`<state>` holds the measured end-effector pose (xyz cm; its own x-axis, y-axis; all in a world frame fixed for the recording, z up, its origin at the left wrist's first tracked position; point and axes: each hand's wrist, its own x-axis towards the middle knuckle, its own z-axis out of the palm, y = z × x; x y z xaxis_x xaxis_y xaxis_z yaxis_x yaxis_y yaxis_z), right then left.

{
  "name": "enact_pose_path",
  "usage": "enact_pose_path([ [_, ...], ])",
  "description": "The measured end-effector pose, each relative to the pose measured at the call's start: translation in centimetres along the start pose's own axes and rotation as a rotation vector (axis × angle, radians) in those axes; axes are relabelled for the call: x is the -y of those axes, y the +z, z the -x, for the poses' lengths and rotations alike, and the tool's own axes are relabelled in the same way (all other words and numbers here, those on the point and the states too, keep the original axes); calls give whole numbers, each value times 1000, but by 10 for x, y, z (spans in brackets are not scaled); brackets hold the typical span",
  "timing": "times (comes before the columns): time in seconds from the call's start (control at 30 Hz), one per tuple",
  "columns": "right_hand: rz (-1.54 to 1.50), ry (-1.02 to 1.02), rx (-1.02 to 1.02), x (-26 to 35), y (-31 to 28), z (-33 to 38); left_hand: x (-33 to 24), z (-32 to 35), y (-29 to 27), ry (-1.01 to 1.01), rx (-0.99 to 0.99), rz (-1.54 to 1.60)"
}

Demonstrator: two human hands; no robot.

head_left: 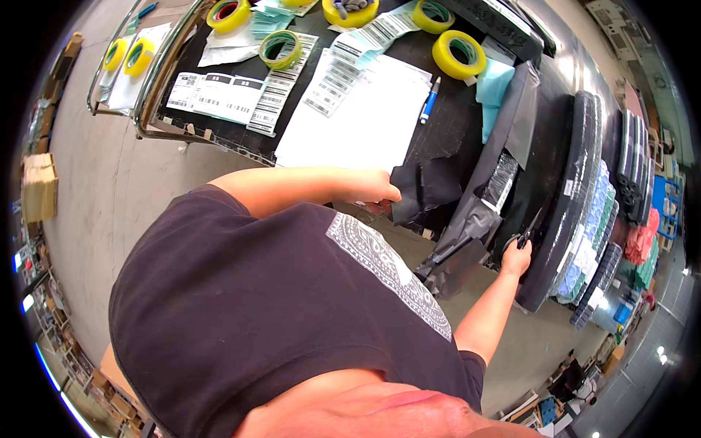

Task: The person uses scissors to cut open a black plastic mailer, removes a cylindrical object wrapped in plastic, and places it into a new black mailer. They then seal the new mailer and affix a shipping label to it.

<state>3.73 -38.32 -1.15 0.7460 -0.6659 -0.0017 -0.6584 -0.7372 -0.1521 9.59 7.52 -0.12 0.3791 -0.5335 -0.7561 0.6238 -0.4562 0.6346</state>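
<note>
My left hand (381,187) is closed on the edge of a crumpled piece of black plastic film (431,188) at the table's near edge. In my right hand (517,258), further right, is a pair of black scissors (534,224), blades pointing away from me. Between the two hands lies a long bundle wrapped in black plastic (510,120), its loose wrapping hanging over the near edge. A clear-wrapped part with a white label (499,191) shows through a gap in that wrapping.
The black table (458,102) carries white paper sheets (358,131), barcode label strips (274,102), a blue pen (431,100) and several yellow tape rolls (458,55). Right of the scissors lie a long plastic-wrapped black roll (566,197) and stacked fabric rolls (593,212). A metal rail (146,95) edges the left.
</note>
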Motion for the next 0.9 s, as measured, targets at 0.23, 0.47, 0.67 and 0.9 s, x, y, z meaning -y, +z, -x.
enact_pose_path([
  [0.23,124,-15,93,18,13,-15,4,3,-5,-59,-46,441],
  [0.47,240,15,137,21,9,-26,6,14,2,74,-115,660],
  [0.67,322,86,191,36,6,-27,10,14,-1,78,-152,642],
  [0.9,394,125,264,55,-3,-23,14,12,-3,78,-157,680],
])
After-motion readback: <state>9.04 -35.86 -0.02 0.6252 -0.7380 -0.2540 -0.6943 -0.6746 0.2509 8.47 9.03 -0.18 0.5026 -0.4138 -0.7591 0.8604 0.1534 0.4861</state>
